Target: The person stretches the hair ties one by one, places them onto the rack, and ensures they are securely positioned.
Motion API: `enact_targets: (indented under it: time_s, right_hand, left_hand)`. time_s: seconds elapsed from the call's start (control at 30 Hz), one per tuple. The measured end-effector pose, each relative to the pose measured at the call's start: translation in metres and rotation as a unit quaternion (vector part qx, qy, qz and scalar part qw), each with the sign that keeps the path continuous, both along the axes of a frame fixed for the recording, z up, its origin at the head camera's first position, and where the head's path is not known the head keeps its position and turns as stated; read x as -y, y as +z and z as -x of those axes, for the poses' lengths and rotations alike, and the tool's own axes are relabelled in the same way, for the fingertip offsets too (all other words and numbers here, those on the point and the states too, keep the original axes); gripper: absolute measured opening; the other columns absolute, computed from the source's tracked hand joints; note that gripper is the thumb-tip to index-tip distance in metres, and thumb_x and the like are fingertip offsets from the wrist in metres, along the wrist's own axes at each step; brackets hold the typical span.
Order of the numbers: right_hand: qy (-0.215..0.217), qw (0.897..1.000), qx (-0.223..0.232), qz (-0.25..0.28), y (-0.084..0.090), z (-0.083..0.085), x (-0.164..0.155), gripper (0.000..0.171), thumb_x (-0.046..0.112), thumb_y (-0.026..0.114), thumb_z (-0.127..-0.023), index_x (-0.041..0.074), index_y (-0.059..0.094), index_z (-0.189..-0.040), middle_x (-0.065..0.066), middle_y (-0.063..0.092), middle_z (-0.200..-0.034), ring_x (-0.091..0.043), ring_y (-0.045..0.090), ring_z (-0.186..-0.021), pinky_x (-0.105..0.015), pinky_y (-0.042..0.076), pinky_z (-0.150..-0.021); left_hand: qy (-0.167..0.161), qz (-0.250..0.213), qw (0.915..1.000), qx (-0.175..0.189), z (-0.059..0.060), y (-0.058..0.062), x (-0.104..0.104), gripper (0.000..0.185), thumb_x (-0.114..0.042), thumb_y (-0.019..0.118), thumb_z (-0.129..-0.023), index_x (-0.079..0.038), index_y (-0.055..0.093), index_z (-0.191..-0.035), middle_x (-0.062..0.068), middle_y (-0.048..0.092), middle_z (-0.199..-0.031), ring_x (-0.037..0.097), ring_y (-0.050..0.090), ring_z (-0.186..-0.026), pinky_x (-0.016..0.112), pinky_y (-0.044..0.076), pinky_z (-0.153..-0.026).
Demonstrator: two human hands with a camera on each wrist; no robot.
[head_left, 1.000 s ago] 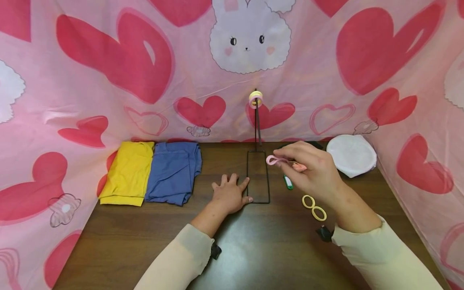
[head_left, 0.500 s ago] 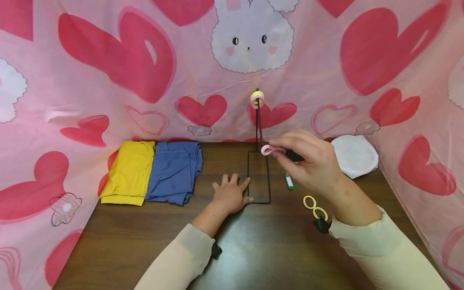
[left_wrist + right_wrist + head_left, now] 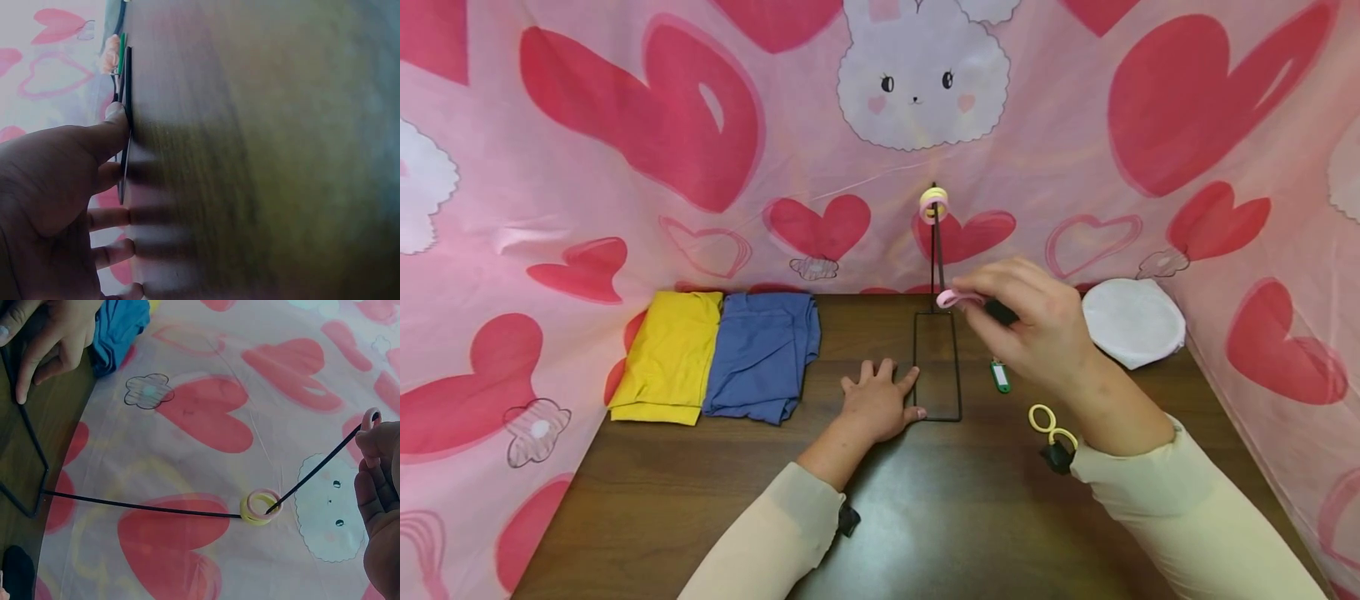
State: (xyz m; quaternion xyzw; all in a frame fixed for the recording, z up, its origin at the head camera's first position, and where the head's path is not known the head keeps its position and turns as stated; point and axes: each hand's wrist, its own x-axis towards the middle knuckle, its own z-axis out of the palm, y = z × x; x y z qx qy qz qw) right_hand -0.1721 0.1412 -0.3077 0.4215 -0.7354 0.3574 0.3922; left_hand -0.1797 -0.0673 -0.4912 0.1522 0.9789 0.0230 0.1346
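My right hand (image 3: 1037,321) pinches a pink ring (image 3: 951,298) between thumb and fingers, in front of a black wire stand (image 3: 958,367). In the right wrist view the pink ring (image 3: 370,415) is at the free end of the stand's slanting arm (image 3: 325,460); whether the tip passes through it is hard to tell. A yellow ring (image 3: 246,516) and another pink ring (image 3: 252,497) hang at the stand's bend. My left hand (image 3: 876,406) lies on the table with fingers spread, its thumb and index finger resting on the stand's rectangular base.
Folded yellow cloth (image 3: 666,358) and blue cloth (image 3: 760,358) lie at left. At right are a green key tag (image 3: 1001,377), joined yellow rings (image 3: 1041,418) and a white round pouch (image 3: 1133,323). A patterned pink curtain (image 3: 775,167) stands behind the table.
My right hand has moved left, upward and away from me with the pink ring, nearer the stand's arm. My left hand stays on the base.
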Motion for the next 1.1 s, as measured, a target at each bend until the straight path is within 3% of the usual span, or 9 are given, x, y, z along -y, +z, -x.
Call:
enact_targets:
  time_s: [0.23, 0.47, 0.6, 0.87, 1.1]
  right_hand:
    - [-0.007, 1.000, 0.000, 0.000, -0.003, 0.004, -0.001, 0.023, 0.001, 0.081, -0.081, 0.005, 0.081, -0.104, -0.006, 0.078, -0.100, -0.021, 0.069, -0.088, -0.020, 0.050, -0.090]
    - [-0.024, 0.999, 0.018, -0.023, -0.009, 0.018, -0.006, 0.018, 0.005, 0.080, -0.088, 0.009, 0.083, -0.105, -0.005, 0.076, -0.102, -0.018, 0.067, -0.093, -0.020, 0.050, -0.079]
    - [-0.037, 0.998, 0.032, -0.031, -0.013, 0.030, -0.005, 0.017, 0.005, 0.079, -0.089, 0.009, 0.083, -0.105, -0.006, 0.075, -0.102, -0.016, 0.067, -0.094, -0.018, 0.053, -0.080]
    - [-0.056, 0.997, 0.056, 0.008, -0.022, 0.052, 0.004, 0.019, 0.002, 0.078, -0.089, 0.006, 0.081, -0.107, -0.007, 0.074, -0.104, -0.018, 0.069, -0.088, -0.018, 0.050, -0.082]
    - [-0.081, 0.993, 0.074, 0.032, -0.029, 0.071, 0.010, 0.025, -0.001, 0.076, -0.089, 0.004, 0.079, -0.113, -0.012, 0.072, -0.109, -0.020, 0.071, -0.086, -0.030, 0.057, -0.083]
  left_hand:
    - [0.001, 0.006, 1.0000, 0.004, 0.001, -0.003, -0.001, 0.078, -0.075, 0.047, -0.096, -0.042, 0.028, -0.164, 0.007, 0.032, -0.163, 0.041, 0.029, -0.144, 0.071, 0.034, -0.101]
    - [0.002, 0.009, 1.0000, 0.002, -0.001, 0.000, 0.000, 0.078, -0.075, 0.047, -0.096, -0.043, 0.028, -0.164, 0.006, 0.031, -0.164, 0.041, 0.029, -0.144, 0.070, 0.034, -0.101]
    - [0.001, 0.009, 1.0000, 0.002, -0.001, 0.001, 0.000, 0.078, -0.075, 0.047, -0.096, -0.043, 0.028, -0.164, 0.006, 0.031, -0.163, 0.041, 0.029, -0.144, 0.070, 0.034, -0.101]
    - [0.002, 0.009, 0.9999, 0.006, 0.000, 0.001, 0.000, 0.077, -0.074, 0.047, -0.096, -0.043, 0.028, -0.164, 0.006, 0.032, -0.163, 0.040, 0.029, -0.144, 0.069, 0.035, -0.101]
    - [0.000, 0.006, 1.0000, 0.003, 0.000, 0.001, 0.000, 0.077, -0.074, 0.048, -0.096, -0.043, 0.029, -0.163, 0.006, 0.032, -0.163, 0.040, 0.030, -0.143, 0.069, 0.035, -0.100]
